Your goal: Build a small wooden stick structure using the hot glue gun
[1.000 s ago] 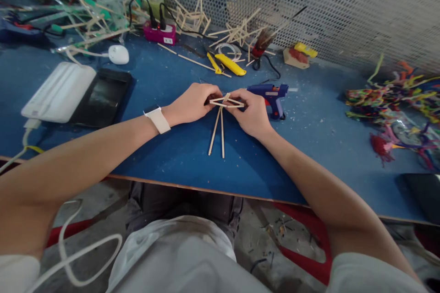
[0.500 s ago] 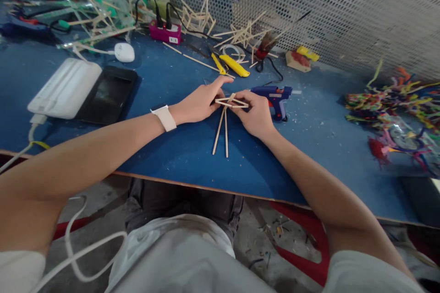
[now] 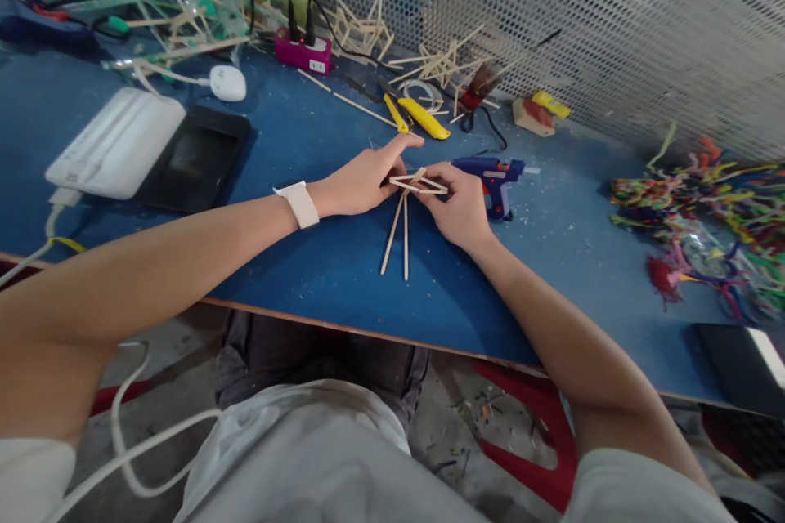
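A small frame of thin wooden sticks [image 3: 405, 216] is held between my two hands above the blue table. Two of its sticks spread downward toward me, and shorter ones form a flat, narrow shape at the top. My left hand [image 3: 374, 177] pinches its left side between closed fingers, with the fingertips partly hidden. Around the right side of the frame my right hand [image 3: 457, 200] is closed. Just beyond that hand lies a blue glue gun [image 3: 496, 176], its nozzle side partly covered by the hand.
Behind my hands lie a yellow cutter [image 3: 424, 118] and yellow-handled pliers [image 3: 396, 112]. Stick structures [image 3: 361, 31] and a magenta power strip [image 3: 302, 52] line the mesh wall. At left are a white power bank [image 3: 116, 143] and a black phone [image 3: 195, 155]; at right, colourful pipe cleaners [image 3: 705, 192].
The view has shifted slightly. Both hands keep their hold on the stick frame, with hardly any movement relative to the table.
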Tool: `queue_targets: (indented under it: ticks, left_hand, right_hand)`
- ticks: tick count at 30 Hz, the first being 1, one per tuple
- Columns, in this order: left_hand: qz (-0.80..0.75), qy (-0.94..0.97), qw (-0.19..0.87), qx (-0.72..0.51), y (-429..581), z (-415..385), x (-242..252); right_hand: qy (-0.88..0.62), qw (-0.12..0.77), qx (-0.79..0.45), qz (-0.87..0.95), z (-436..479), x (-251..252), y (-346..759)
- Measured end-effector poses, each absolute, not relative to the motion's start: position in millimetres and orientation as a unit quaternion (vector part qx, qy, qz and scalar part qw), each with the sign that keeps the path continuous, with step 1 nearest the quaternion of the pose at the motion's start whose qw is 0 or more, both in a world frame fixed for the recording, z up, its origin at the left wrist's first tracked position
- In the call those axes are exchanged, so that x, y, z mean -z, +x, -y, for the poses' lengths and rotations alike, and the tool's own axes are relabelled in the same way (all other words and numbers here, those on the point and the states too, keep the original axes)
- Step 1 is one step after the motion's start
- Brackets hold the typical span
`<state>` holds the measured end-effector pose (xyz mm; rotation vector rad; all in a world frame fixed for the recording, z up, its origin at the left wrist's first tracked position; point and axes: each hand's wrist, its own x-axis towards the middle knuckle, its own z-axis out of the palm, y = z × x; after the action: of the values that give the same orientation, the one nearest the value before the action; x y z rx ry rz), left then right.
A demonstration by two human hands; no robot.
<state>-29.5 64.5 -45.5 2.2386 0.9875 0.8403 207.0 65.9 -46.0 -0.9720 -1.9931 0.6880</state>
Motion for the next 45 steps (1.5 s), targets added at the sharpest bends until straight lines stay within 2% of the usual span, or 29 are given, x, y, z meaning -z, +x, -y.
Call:
queue_targets:
  ticks: [16,45]
  left_hand:
    - [-0.398,0.802,0.256,-0.364,-32,-62,40]
    - [-0.366,0.824,0.296,-0.316,-32,-71,49]
  right_hand:
    - [-0.395,0.385,-0.274,0.788,-65,45,207]
    - [-0.397,0.385,-0.272,0.787,-65,44,206]
